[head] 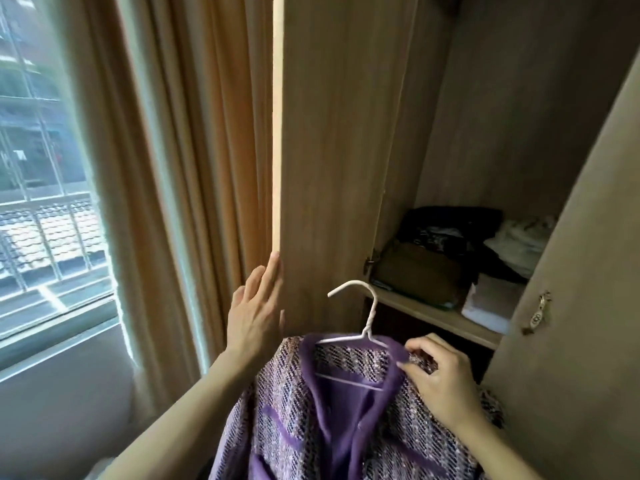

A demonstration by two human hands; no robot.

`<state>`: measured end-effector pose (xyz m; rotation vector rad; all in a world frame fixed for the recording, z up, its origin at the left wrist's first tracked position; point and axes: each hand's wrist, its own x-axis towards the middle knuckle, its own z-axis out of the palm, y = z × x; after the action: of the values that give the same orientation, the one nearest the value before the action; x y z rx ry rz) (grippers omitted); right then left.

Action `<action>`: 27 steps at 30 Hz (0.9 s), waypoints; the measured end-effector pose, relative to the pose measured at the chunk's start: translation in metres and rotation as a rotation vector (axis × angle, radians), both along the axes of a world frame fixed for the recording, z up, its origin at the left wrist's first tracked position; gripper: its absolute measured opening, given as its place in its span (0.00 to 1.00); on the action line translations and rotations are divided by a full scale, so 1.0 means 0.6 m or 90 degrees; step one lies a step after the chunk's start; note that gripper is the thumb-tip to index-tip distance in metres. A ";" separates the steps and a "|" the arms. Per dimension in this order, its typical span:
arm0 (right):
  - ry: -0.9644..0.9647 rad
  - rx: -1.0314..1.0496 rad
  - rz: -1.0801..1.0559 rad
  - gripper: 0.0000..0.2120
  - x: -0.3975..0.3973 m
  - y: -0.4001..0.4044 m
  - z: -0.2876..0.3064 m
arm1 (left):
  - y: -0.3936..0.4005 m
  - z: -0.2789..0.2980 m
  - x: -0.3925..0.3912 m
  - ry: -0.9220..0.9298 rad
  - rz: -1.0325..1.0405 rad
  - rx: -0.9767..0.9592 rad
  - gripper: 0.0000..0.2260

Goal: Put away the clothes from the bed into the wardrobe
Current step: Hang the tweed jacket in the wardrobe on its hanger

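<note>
Purple and tweed-patterned, the jacket point(332, 410) hangs closest to the lens, draped on a white wire hanger point(360, 327) whose hook points up and curls to the left. Its shoulder line runs roughly left to right across the lower view, with the body of the garment dropping out of sight below.

Gripping the jacket is the right hand point(440, 372): its fingers are curled and pinch the right shoulder of the fabric, where the hanger's arm ends. That makes it the nearer hand to the garment and the one carrying it.

Meanwhile the left hand point(258, 317) is flat, with straight fingers, and its fingertips rest against the edge of the open wardrobe door point(329, 150), holding nothing.

What the coming move turns on is that the wardrobe interior point(502, 116) lies up and to the right of the hook, well above the jacket. No rail is visible in the tall compartment, so where the hook would land cannot be told. By my judgement the garment has to rise and travel rightward, the hook leading.

Below that space a shelf point(433, 313) carries folded clothes point(422, 271), dark and olive on the left, pale ones on the right. A curtain point(207, 150) and window point(45, 168) stand to the left.
</note>
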<state>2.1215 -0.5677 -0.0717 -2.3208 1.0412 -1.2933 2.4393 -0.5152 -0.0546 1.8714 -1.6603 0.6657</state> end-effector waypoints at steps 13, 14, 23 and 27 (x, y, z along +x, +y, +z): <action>-0.006 -0.031 0.026 0.12 0.026 -0.020 0.033 | 0.022 0.013 -0.012 0.043 -0.025 0.055 0.42; -0.005 -0.032 0.026 0.12 0.024 -0.019 0.034 | 0.022 0.015 -0.011 0.055 -0.041 0.049 0.41; -0.019 -0.004 0.011 0.12 -0.023 -0.018 0.039 | 0.043 -0.036 -0.022 0.100 -0.251 0.096 0.13; -0.013 0.001 0.009 0.13 -0.039 -0.012 0.039 | 0.033 -0.031 -0.031 0.125 -0.292 0.088 0.11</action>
<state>2.0980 -0.5747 -0.0484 -2.3053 1.0163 -1.3074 2.4207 -0.4956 -0.0735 1.5028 -1.9449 0.1762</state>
